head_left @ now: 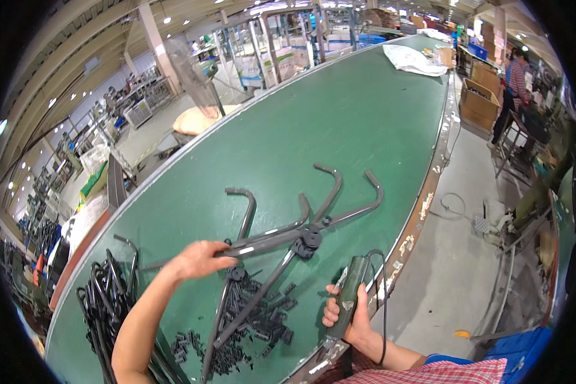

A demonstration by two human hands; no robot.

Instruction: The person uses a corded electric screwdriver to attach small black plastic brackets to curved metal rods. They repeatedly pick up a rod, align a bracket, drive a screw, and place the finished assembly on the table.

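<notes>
left hand point(198, 259): my grip's closed on the bent-tube frame point(281, 233)
right hand point(342, 313): holding green power screwdriver point(351, 296)
axis: tubes run up-right, hub point(310, 240) nearer my right

Bright overhead factory lamps, soft shadows, strong fisheye bending, dark rim.

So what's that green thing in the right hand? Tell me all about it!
The tool is a long, dull green handheld one, scuffed and worn, with pale patches on its body. It stands nearly upright, tilted a little, over the near edge of the green table. The right hand wraps its lower half, fingers curled round. A thin black cord loops from its top and hangs down past the wrist. Its tip is too small to make out.
</notes>
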